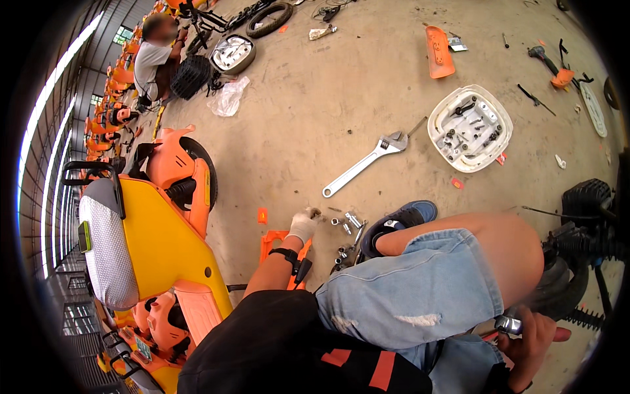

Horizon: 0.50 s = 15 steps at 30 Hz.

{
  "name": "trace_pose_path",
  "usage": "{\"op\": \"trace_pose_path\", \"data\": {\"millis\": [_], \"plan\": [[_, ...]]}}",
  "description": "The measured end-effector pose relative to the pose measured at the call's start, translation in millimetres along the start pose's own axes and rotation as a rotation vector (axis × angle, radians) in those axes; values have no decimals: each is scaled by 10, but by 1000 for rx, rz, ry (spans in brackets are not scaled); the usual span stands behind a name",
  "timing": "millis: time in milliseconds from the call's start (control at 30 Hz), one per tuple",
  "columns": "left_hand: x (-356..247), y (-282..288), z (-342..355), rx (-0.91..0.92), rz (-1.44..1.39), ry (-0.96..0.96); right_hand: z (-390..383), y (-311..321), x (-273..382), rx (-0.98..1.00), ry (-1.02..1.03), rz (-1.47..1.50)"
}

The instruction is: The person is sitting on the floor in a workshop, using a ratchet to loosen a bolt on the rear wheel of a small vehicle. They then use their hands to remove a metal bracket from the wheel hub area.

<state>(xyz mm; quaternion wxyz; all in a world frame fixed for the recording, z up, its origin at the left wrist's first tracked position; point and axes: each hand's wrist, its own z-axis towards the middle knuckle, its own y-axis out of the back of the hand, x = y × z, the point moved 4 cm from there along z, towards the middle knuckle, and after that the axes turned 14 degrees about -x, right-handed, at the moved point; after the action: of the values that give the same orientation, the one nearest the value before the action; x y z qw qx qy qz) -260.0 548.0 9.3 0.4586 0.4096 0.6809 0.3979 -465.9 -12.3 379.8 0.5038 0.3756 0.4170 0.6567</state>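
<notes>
My left hand [304,224], in a pale glove, reaches low over the floor beside an orange plastic frame [274,244]. Its fingers are drawn together with dark tips; what they hold, if anything, is too small to make out. Just to its right lie several chrome sockets [348,223] and a slim metal tool [360,233], near my dark shoe [420,211]. At the lower right my right hand [533,341] is closed around a chrome-headed ratchet wrench [508,325], next to my knee. Its handle is mostly hidden by the fingers.
A large adjustable wrench [357,172] lies ahead, beside a white tray [436,108] of small parts. A yellow-and-orange scooter [157,236] stands at left. Black vehicle parts [584,243] are close at right. Another person [154,62] sits at far left near a black basket [191,77].
</notes>
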Motion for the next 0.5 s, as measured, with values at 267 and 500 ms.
{"op": "trace_pose_path", "data": {"millis": [267, 500], "plan": [[-392, 205, -109, 7, 222, -69, -45, -28, -40, 18, -42, 10], [-1160, 628, -622, 117, 190, -285, -315, 71, -279, -6, -116, -48]]}}
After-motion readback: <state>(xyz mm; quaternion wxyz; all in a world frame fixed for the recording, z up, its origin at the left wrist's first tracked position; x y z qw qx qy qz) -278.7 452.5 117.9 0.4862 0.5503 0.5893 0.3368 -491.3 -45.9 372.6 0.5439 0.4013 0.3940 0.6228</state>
